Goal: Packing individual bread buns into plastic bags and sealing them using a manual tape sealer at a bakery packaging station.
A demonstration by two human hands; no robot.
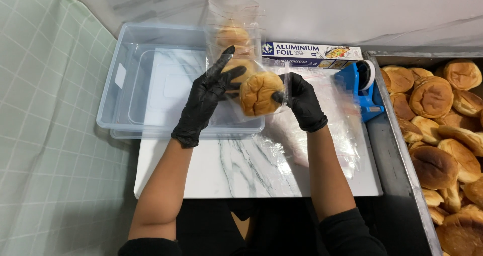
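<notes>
Here, golden buns (260,93) in clear bag (236,19)

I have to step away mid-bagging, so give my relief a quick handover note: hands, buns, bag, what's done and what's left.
Left hand, black-gloved, holds the clear plastic bag upright over the clear plastic tub.
Right hand, also gloved, pushes a bun in at the bag's opening.
Done: buns already sit in the bag.
Left: this bun is only partly in; the bag is open. Many loose buns wait in the metal tray on the right; a blue tape dispenser stands beside it.
</notes>
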